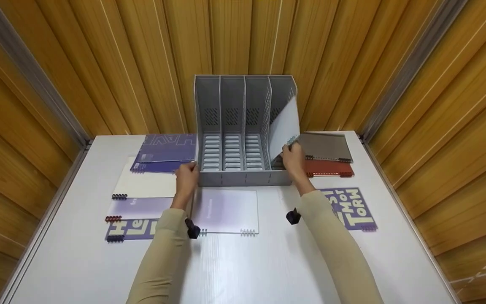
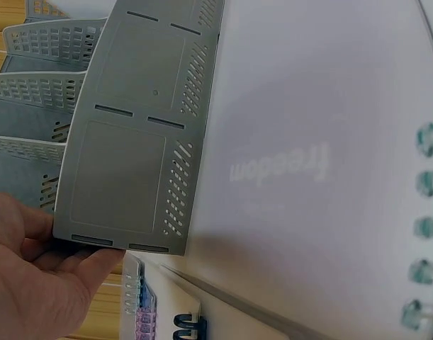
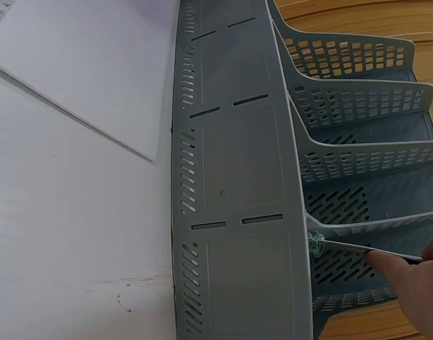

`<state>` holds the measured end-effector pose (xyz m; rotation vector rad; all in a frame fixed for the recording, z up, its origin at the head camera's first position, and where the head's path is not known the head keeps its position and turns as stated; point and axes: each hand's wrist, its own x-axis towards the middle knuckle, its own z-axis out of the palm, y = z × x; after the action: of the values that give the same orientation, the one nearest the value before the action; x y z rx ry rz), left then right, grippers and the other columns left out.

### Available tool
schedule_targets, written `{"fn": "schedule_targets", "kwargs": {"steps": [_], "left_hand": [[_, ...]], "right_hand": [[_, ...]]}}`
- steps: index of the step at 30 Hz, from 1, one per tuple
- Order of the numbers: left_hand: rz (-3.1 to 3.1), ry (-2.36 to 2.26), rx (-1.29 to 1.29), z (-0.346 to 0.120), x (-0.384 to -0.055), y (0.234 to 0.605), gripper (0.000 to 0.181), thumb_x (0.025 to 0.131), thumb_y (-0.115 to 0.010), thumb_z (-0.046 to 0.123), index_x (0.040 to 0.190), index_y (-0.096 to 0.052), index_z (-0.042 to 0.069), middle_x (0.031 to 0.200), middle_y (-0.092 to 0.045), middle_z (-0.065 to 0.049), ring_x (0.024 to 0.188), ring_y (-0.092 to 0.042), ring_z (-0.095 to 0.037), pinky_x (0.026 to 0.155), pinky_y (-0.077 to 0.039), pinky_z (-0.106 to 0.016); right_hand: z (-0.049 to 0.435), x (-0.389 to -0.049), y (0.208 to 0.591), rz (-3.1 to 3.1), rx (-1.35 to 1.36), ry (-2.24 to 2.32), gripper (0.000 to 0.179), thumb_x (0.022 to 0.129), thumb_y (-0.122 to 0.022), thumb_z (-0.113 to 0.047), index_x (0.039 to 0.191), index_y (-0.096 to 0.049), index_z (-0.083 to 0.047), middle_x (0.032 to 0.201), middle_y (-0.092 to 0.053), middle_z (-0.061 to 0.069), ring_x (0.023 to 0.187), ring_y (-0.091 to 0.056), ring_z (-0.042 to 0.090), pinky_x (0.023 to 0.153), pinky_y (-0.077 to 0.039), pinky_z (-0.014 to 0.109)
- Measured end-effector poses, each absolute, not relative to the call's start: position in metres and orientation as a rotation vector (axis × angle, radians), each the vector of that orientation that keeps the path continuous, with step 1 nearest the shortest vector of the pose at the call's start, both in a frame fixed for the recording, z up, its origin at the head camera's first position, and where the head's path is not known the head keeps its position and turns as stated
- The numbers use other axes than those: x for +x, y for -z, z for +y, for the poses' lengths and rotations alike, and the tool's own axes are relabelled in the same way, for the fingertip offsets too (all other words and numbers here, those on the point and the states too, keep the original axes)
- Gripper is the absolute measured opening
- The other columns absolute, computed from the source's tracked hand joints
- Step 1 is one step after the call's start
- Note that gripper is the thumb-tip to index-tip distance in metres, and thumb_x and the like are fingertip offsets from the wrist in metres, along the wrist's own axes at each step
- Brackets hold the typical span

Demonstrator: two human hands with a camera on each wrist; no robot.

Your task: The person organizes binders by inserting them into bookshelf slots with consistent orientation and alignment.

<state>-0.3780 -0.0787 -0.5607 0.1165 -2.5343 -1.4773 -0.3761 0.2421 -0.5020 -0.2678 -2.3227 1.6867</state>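
A grey file organizer (image 1: 243, 179) with several upright compartments stands at the back of the table. My left hand (image 1: 186, 179) grips its front left corner, thumb on one side and fingers under the other in the left wrist view. In the rightmost compartment a pale ring-bound notebook (image 1: 285, 126) leans at a slant. My right hand (image 1: 294, 160) pinches it near its bound edge; in the right wrist view its clear rings (image 3: 316, 244) sit just inside the front wall. A lilac notebook (image 1: 226, 211) marked "freedom" lies in front of the organizer.
Several notebooks lie left of the organizer, among them a purple one (image 1: 167, 147) and a cream one (image 1: 144, 179). To the right are a brown notebook (image 1: 327, 145), a red one (image 1: 329, 167) and a purple lettered one (image 1: 355, 209). Wooden panels (image 1: 243, 38) stand behind.
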Motion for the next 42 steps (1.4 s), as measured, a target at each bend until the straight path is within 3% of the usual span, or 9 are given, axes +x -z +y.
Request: {"fn": "schedule_targets", "kwargs": {"steps": [3,6,10,13,17,20,24,30,42], "left_hand": [[-2.533,1.481,0.106,-0.076,-0.378,0.562,0.029,0.099,-0.055,0.005,0.121,-0.071,-0.006,0.110,-0.073,-0.023,0.080,-0.062,-0.024,0.075,-0.054,-0.042],[-2.528,1.506,0.090,-0.076,-0.378,0.562,0.030,0.100,-0.054,0.005,0.123,-0.069,-0.007,0.111,-0.072,-0.025,0.078,-0.061,-0.023,0.070,-0.052,-0.038],[-2.526,1.514,0.088,-0.078,-0.378,0.564,0.028,0.100,-0.054,0.005,0.118,-0.072,-0.006,0.093,-0.072,-0.020,0.067,-0.053,-0.016,0.059,-0.043,-0.027],[-2.519,1.501,0.076,-0.080,-0.378,0.565,0.026,0.100,-0.054,0.005,0.111,-0.075,-0.005,0.073,-0.062,-0.009,0.060,-0.046,-0.014,0.053,-0.037,-0.025],[-2.516,1.472,0.078,-0.082,-0.376,0.564,0.026,0.099,-0.055,0.005,0.114,-0.075,-0.005,0.078,-0.068,-0.013,0.061,-0.048,-0.016,0.055,-0.041,-0.028],[-2.525,1.464,0.096,-0.083,-0.374,0.564,0.028,0.099,-0.056,0.005,0.120,-0.072,-0.004,0.099,-0.074,-0.021,0.069,-0.053,-0.019,0.063,-0.048,-0.034],[-2.526,1.469,0.087,-0.082,-0.375,0.564,0.029,0.100,-0.055,0.005,0.122,-0.070,-0.006,0.108,-0.073,-0.025,0.074,-0.056,-0.020,0.069,-0.052,-0.038],[-2.500,1.474,0.035,-0.077,-0.379,0.563,0.029,0.099,-0.054,0.004,0.120,-0.070,-0.008,0.101,-0.073,-0.027,0.067,-0.053,-0.017,0.062,-0.048,-0.034],[-2.507,1.456,0.070,-0.078,-0.378,0.563,0.025,0.100,-0.055,0.005,0.110,-0.076,-0.004,0.087,-0.072,-0.015,0.068,-0.051,-0.017,0.061,-0.046,-0.033]], "right_hand": [[0.242,-0.382,0.505,-2.333,-0.281,-1.638,0.018,0.106,-0.044,-0.010,0.096,-0.053,0.002,0.091,-0.055,0.013,0.082,-0.053,0.020,0.071,-0.045,0.031],[0.241,-0.390,0.509,-2.339,-0.301,-1.605,0.017,0.106,-0.045,-0.009,0.093,-0.052,-0.002,0.085,-0.051,0.007,0.077,-0.049,0.016,0.067,-0.041,0.027],[0.237,-0.397,0.517,-2.347,-0.327,-1.574,0.018,0.106,-0.044,-0.009,0.090,-0.051,-0.003,0.082,-0.050,0.007,0.075,-0.047,0.018,0.065,-0.040,0.029],[0.234,-0.401,0.523,-2.354,-0.348,-1.567,0.018,0.106,-0.044,-0.009,0.091,-0.052,-0.002,0.084,-0.049,0.008,0.077,-0.048,0.020,0.067,-0.041,0.031],[0.230,-0.408,0.528,-2.337,-0.355,-1.576,0.018,0.106,-0.043,-0.007,0.092,-0.052,-0.002,0.085,-0.048,0.009,0.080,-0.046,0.021,0.070,-0.041,0.034],[0.228,-0.414,0.528,-2.318,-0.357,-1.573,0.017,0.106,-0.043,-0.006,0.093,-0.053,0.000,0.087,-0.049,0.010,0.082,-0.047,0.022,0.073,-0.043,0.037],[0.229,-0.421,0.526,-2.327,-0.364,-1.571,0.019,0.105,-0.043,-0.005,0.107,-0.058,0.006,0.100,-0.058,0.018,0.091,-0.052,0.026,0.083,-0.047,0.043],[0.238,-0.428,0.521,-2.331,-0.348,-1.667,0.034,0.108,-0.038,-0.008,0.135,-0.052,0.008,0.126,-0.059,0.026,0.105,-0.053,0.027,0.089,-0.046,0.042],[0.244,-0.433,0.521,-2.344,-0.296,-1.812,0.040,0.110,-0.035,-0.011,0.144,-0.044,0.008,0.138,-0.054,0.026,0.119,-0.052,0.029,0.099,-0.045,0.044]]}}
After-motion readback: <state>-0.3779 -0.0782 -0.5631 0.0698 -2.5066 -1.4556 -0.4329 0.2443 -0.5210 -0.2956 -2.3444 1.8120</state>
